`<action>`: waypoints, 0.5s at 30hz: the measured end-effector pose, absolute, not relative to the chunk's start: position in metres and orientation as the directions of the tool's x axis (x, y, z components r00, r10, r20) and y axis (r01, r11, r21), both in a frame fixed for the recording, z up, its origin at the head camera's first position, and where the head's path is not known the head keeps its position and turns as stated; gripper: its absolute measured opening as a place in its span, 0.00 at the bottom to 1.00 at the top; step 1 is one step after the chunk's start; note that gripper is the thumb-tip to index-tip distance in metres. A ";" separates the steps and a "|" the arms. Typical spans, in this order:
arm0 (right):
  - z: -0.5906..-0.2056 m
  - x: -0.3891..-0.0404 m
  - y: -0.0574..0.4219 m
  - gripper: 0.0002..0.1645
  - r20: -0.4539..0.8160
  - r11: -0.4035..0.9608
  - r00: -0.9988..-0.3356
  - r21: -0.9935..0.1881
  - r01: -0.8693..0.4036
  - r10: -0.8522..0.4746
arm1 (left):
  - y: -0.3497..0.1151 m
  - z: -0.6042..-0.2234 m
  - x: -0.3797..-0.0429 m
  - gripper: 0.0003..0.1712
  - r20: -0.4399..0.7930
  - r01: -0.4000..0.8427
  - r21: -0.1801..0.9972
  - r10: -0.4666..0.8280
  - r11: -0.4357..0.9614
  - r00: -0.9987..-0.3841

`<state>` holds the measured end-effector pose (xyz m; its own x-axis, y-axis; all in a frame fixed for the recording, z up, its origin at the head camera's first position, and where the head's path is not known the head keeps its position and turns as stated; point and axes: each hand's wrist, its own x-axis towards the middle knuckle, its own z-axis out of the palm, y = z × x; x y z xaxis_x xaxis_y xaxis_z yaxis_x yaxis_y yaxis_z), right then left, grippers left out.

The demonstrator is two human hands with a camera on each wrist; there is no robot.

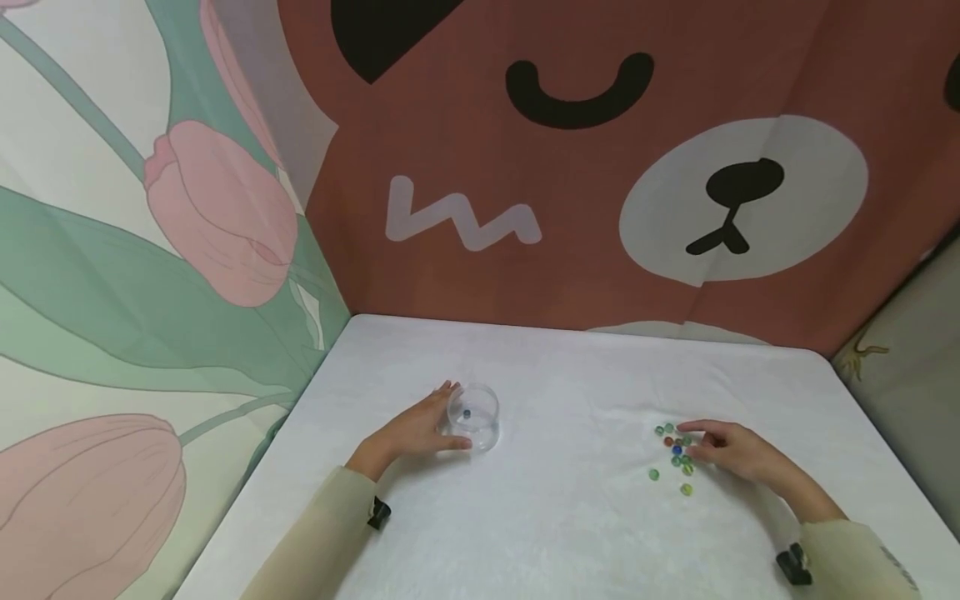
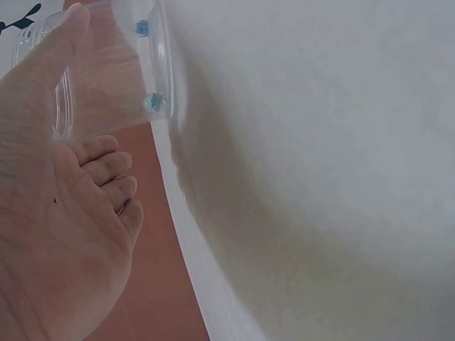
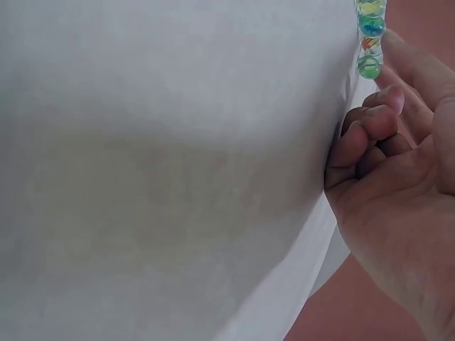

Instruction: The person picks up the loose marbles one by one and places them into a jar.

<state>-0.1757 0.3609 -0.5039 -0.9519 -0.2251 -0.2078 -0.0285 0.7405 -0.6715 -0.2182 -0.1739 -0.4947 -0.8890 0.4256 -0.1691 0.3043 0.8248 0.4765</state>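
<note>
A clear plastic jar (image 1: 486, 435) stands upright on the table's left part. My left hand (image 1: 416, 429) holds it from the left, thumb along the near side and fingers reaching behind. Two bluish marbles (image 2: 153, 101) show at the jar's bottom in the left wrist view. On the right, my right hand (image 1: 738, 450) is low over the table beside a loose cluster of glass marbles (image 1: 677, 450), green, blue, reddish and yellowish. Its index finger and thumb are spread apart at the cluster's right edge; other fingers are bent in the right wrist view (image 3: 384, 177).
A white cloth covers the table (image 1: 555, 517). Behind it hangs a brown sheet (image 1: 465, 283) with a bear face, and at the left a flowered sheet (image 1: 97, 333). Two marbles, one green (image 1: 654, 474) and one yellowish (image 1: 686, 489), lie nearer than the cluster.
</note>
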 end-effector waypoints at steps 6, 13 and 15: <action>-0.504 -0.176 0.361 0.30 -0.214 0.733 -0.949 -0.680 -0.025 -0.231 | -0.173 -0.495 -0.218 0.63 -0.167 0.312 0.480 0.434 0.820 -0.885; -0.506 -0.177 0.361 0.28 -0.193 0.726 -0.950 -0.686 -0.047 -0.245 | -0.173 -0.496 -0.220 0.63 -0.162 0.309 0.481 0.429 0.821 -0.889; -0.507 -0.177 0.361 0.27 -0.189 0.728 -0.952 -0.684 -0.048 -0.241 | -0.173 -0.497 -0.221 0.63 -0.161 0.309 0.479 0.428 0.822 -0.889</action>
<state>-0.1767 0.3605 -0.5068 -0.9518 -0.2412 -0.1894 -0.0482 0.7275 -0.6844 -0.2205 -0.1727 -0.4972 -0.8891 0.4284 -0.1613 0.3091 0.8217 0.4788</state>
